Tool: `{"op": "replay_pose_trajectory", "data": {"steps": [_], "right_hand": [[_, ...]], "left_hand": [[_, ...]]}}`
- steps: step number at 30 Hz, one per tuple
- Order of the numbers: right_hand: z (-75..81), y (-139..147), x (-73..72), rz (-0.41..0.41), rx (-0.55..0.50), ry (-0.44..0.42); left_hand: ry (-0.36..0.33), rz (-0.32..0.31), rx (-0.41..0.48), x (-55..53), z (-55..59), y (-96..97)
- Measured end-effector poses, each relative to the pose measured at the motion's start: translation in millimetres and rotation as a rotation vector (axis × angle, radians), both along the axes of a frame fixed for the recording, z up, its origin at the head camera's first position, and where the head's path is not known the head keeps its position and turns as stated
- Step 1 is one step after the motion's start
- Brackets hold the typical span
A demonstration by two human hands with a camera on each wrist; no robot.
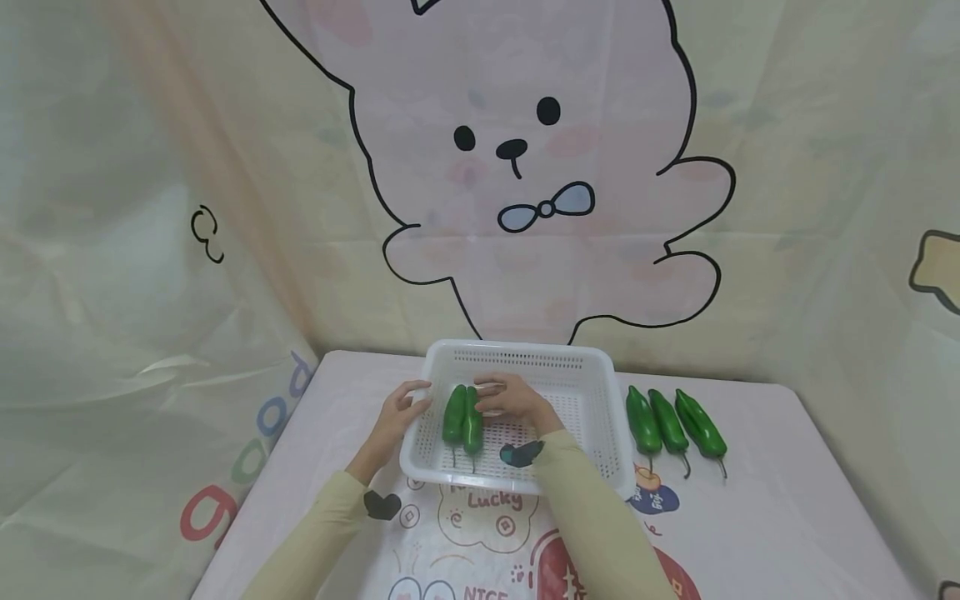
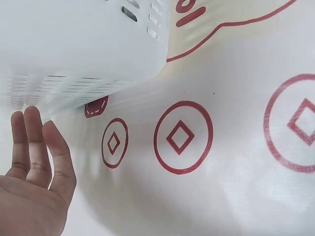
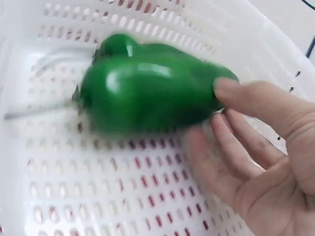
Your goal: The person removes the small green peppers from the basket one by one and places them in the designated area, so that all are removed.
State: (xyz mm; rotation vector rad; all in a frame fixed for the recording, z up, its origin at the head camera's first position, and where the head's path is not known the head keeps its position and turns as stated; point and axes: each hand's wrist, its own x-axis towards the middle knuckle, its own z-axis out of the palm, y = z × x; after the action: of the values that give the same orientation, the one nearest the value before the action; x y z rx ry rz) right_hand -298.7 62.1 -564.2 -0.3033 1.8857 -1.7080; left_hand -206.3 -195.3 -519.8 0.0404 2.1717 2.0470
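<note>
Two green peppers, a left one point(image 1: 453, 414) and a right one point(image 1: 472, 421), lie side by side in the left part of a white plastic basket point(image 1: 517, 482), stems toward the near side. My right hand point(image 1: 513, 395) reaches into the basket at the far end of the right pepper. In the right wrist view, its thumb point(image 3: 227, 88) overlaps the pepper's tip, while the other fingers spread loosely alongside. Outside the basket's left wall, my left hand point(image 1: 397, 417) has its fingertips right at the rim. The left wrist view shows those fingers point(image 2: 37, 142) nearly straight beside the slotted wall.
Three more green peppers point(image 1: 670, 423) lie in a row on the table, just right of the basket. A printed cloth point(image 1: 787, 517) covers the table. A curtain point(image 1: 810, 317) with a cartoon animal hangs behind, and another stretch point(image 1: 97, 375) hangs along the left.
</note>
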Motion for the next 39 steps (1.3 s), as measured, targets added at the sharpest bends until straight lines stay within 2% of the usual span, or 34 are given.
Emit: {"op": "replay_pose_trajectory", "data": {"steps": [3, 7, 15, 20, 25, 29, 32, 35, 39], "right_hand": [[0.8, -0.7, 1.6, -0.015, -0.028, -0.045], [6.5, -4.3, 5.0, 0.011, 0.014, 0.003], [12.0, -18.1, 6.0, 0.099, 0.330, 0.308], [12.9, -22.3, 4.6, 0.107, 0.391, 0.323], [15.1, -19.8, 5.1, 0.116, 0.362, 0.325], [9.3, -15.4, 3.4, 0.116, 0.313, 0.343], [9.7, -13.1, 4.2, 0.107, 0.271, 0.299], [15.9, -12.0, 7.0, 0.087, 0.210, 0.209], [14.6, -10.3, 7.6, 0.060, 0.125, 0.134]], "left_hand": [[-0.001, -0.010, 0.017, -0.3, -0.5, -0.9], [0.007, -0.006, -0.006, -0.4, -0.7, -0.9], [-0.002, -0.012, -0.001, -2.3, -1.3, -1.0], [0.001, -0.023, 0.007, -2.4, -1.1, 0.0], [-0.005, -0.023, 0.009, -0.8, 0.9, -0.1], [0.000, -0.017, 0.010, -3.4, -4.5, -0.3], [0.003, -0.001, 0.008, -8.4, -16.7, -1.9], [0.001, 0.020, 0.000, -12.7, -27.9, -3.5], [0.001, 0.040, -0.022, -13.7, -32.3, -3.8]]}}
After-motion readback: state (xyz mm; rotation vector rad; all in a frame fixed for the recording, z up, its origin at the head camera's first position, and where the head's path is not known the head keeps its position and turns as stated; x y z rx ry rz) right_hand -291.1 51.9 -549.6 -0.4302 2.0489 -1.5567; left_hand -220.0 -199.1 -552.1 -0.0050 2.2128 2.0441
